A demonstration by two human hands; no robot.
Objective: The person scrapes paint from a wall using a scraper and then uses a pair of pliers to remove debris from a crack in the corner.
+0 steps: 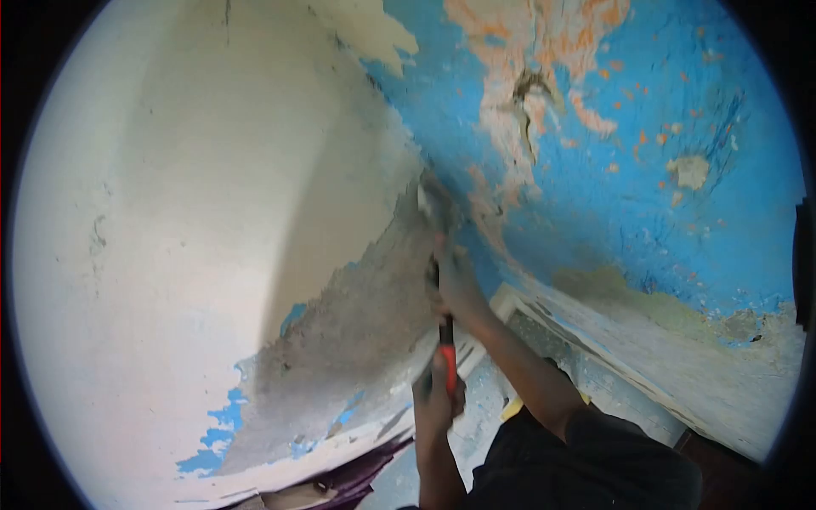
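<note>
A long tool with a black and red handle runs upright through the middle of the view. My left hand is wrapped round the red lower end of the handle. Higher up, my right hand grips the black part near the head. The tool's metal head is blurred and lies against or close to the wall corner. To its left, bare grey plaster shows beside cream paint. Blue paint covers the wall on the right.
Cracked, flaking patches mark the upper blue wall. A whitish ledge runs along the right wall's base. Dark purple cloth or sheeting lies at the bottom, left of my left forearm. Speckled pale floor shows below the corner.
</note>
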